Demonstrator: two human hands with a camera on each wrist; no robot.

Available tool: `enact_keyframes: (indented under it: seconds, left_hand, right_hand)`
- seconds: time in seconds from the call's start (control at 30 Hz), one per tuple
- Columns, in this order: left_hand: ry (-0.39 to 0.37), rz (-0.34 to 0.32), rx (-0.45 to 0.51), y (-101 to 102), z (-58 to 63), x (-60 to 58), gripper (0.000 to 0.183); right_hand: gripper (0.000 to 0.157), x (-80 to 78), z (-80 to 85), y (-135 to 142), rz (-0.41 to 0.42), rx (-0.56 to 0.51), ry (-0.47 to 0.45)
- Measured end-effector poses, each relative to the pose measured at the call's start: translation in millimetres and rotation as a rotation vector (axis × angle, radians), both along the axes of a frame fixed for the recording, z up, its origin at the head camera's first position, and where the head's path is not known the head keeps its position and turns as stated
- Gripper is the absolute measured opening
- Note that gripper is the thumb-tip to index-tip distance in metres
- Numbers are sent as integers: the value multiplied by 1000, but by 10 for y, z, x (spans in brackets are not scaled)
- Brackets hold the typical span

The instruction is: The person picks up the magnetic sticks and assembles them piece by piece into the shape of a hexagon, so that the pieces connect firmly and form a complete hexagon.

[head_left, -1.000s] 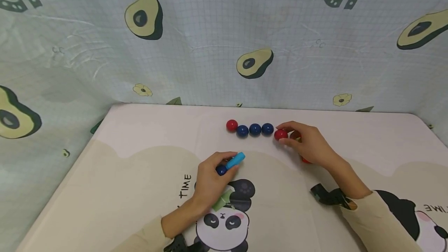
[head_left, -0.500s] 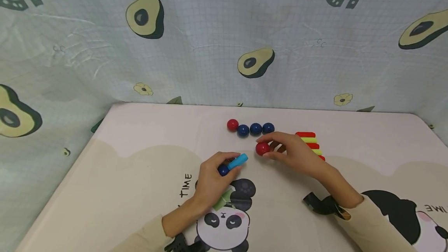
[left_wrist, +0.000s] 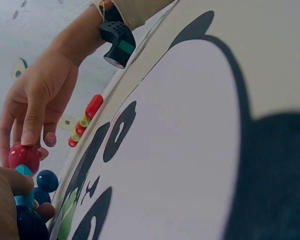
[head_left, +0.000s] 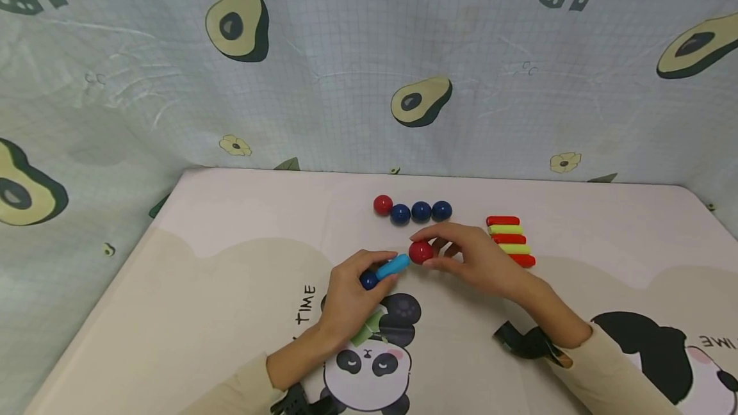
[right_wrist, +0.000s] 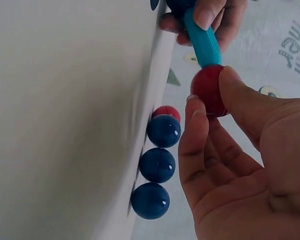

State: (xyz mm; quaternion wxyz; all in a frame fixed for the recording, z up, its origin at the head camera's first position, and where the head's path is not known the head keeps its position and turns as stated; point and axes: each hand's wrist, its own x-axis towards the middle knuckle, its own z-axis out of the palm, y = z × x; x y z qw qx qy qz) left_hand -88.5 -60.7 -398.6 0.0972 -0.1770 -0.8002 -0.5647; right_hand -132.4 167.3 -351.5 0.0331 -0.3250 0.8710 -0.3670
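My left hand (head_left: 352, 287) pinches a light-blue rod (head_left: 393, 266) with a dark blue ball (head_left: 369, 280) on its near end. Between the thumb and fingers of my right hand (head_left: 478, 258) is a red ball (head_left: 420, 252). In the right wrist view that red ball (right_wrist: 210, 90) meets the free end of the blue rod (right_wrist: 204, 42). The left wrist view also shows the red ball (left_wrist: 24, 158) right at the rod's tip, with part of the rod hidden behind left-hand fingers. Both hands are over the middle of the table.
Behind the hands, another red ball (head_left: 383, 205) and several dark blue balls (head_left: 421, 211) lie in a row. Red and yellow rods (head_left: 510, 240) lie side by side to the right. A printed cloth (head_left: 346, 82) hangs behind the table (head_left: 230, 312), whose cover bears panda pictures.
My right hand has picked the red ball from the right end of the row and brought it left and nearer to the rod's tip. The left hand has stayed almost still.
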Motion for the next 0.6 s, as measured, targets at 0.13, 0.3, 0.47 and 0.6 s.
enact_keyframes:
  seconds: [0.13, 0.3, 0.47, 0.6]
  left_hand:
    - [5, -5, -6, -3, 1, 3, 33]
    - [19, -20, 4, -6, -4, 1, 32]
    - [-12, -60, 4, 1, -1, -14, 33]
    - [-117, -93, 28, -13, 19, -16, 33]
  right_hand:
    - [46, 11, 5, -15, 9, -5, -13]
    - [46, 19, 7, -23, 11, -7, -27]
    - [42, 11, -1, -38, 27, -19, -71]
    - [40, 18, -6, -52, 54, -50, -111]
